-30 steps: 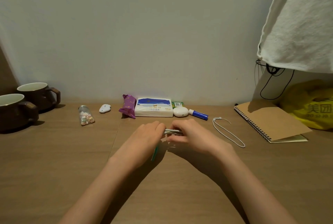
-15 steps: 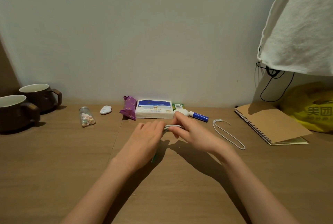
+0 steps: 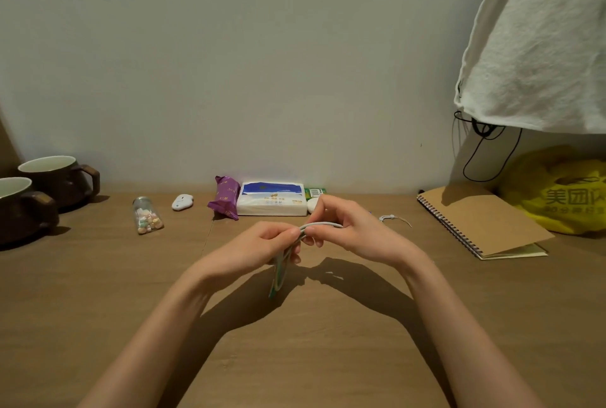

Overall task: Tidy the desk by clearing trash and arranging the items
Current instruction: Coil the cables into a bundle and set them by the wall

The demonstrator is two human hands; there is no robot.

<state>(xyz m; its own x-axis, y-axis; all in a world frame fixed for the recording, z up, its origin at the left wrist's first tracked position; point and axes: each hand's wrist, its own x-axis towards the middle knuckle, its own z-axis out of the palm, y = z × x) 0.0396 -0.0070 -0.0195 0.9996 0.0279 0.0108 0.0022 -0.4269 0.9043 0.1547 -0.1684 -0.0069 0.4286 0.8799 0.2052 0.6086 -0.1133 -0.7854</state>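
Grey-white cable [image 3: 319,226], folded in loops, held above the desk [image 3: 98,292] between both hands. Left hand [image 3: 259,247] grips the bundle, loops hanging below its fingers; right hand [image 3: 354,230] pinches the upper bend. Tissue pack [image 3: 270,199] lies beyond the hands; spiral notebook [image 3: 475,220] well right of the right hand.

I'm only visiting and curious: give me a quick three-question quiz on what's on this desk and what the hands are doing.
1. True or false: the left hand and the right hand both pinch the grey cord.
2. What lies directly right of the purple packet? A notebook, B tissue pack, C yellow bag.
3. How many brown mugs stand at the desk's left end?
Key: 1 true; 2 B; 3 two.
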